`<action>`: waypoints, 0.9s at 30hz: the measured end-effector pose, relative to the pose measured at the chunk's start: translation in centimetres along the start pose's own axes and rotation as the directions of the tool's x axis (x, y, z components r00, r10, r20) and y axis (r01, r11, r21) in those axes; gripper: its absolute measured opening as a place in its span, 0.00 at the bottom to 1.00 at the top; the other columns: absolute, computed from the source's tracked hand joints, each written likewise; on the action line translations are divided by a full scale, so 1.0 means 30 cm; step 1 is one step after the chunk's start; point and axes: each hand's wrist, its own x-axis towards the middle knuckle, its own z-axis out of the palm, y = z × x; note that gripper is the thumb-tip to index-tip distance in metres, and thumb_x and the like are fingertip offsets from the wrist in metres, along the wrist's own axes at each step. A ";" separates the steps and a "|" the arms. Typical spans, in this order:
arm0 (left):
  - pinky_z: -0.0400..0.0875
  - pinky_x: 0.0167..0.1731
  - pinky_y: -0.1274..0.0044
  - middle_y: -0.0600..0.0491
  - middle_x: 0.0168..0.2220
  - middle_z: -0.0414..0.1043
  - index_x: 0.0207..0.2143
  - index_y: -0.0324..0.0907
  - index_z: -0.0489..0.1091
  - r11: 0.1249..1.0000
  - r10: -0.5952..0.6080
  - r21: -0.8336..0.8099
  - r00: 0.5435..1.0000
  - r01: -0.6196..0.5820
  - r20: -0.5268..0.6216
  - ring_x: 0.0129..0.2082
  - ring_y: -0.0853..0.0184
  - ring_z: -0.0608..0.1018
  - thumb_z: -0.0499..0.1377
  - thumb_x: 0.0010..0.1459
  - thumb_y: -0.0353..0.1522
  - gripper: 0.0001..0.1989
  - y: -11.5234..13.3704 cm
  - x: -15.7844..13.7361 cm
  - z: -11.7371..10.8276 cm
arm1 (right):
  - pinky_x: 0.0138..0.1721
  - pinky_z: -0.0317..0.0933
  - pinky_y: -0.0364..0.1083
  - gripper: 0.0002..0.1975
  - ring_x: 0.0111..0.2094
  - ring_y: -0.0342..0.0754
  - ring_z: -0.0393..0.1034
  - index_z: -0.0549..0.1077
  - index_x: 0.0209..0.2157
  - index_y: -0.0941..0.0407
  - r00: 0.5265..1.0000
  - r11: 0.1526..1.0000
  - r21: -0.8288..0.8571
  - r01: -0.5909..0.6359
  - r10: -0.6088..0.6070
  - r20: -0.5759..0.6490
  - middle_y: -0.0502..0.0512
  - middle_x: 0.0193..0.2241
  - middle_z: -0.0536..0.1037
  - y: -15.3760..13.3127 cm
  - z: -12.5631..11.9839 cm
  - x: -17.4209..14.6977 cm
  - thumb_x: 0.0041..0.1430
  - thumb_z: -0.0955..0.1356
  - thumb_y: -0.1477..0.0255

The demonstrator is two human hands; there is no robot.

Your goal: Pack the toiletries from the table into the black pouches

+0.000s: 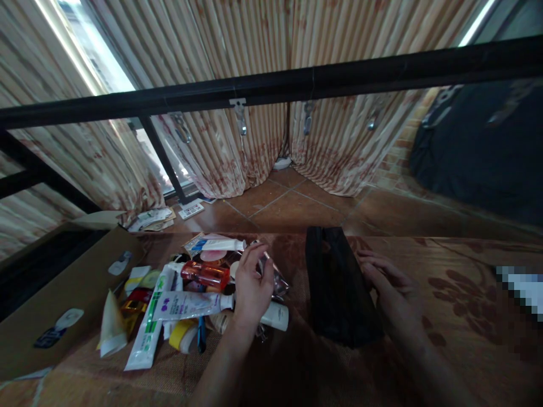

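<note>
Two grips inspected, closure I cannot tell: my left hand (pixel 253 284) curls at six o'clock beside the red bottle (pixel 206 275), my right hand (pixel 391 282) at four beside the black bag (pixel 337 288).

Pleated curtains (pixel 241 56) above tiled floor (pixel 297 200)

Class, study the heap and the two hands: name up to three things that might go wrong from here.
1. The purple-printed tube lies across the green-striped tube, so if the left hand disturbs the heap, it may slide off.
2. The red bottle lies on its side and could roll if nudged.
3. The black bag looks soft; a push from the right hand beside it might crumple it.
</note>
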 end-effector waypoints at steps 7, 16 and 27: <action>0.69 0.50 0.66 0.48 0.45 0.72 0.43 0.41 0.71 0.995 -0.014 0.100 0.997 0.021 -0.079 0.48 0.62 0.74 0.56 0.55 0.27 0.12 -0.075 0.079 -0.041 | 0.46 0.63 0.50 0.08 0.48 0.53 0.69 0.77 0.30 0.54 1.000 0.999 -0.027 0.018 -0.017 0.014 0.56 0.42 0.76 0.006 -0.004 0.003 0.53 0.71 0.64; 0.66 0.53 0.62 0.45 0.46 0.72 0.43 0.39 0.70 0.973 0.018 0.231 0.997 -0.001 -0.072 0.49 0.58 0.73 0.56 0.54 0.27 0.12 -0.113 0.086 -0.048 | 0.46 0.62 0.51 0.08 0.47 0.54 0.70 0.77 0.28 0.53 1.000 1.000 -0.016 -0.007 0.007 -0.010 0.56 0.41 0.77 0.000 -0.004 0.002 0.51 0.71 0.64; 0.67 0.52 0.62 0.43 0.46 0.72 0.44 0.38 0.70 0.969 0.005 0.249 0.999 0.009 -0.052 0.49 0.57 0.73 0.57 0.54 0.28 0.14 -0.118 0.074 -0.035 | 0.48 0.62 0.52 0.09 0.48 0.54 0.69 0.78 0.31 0.53 0.999 1.000 -0.012 -0.027 0.028 0.039 0.56 0.43 0.77 0.013 -0.013 0.003 0.52 0.71 0.63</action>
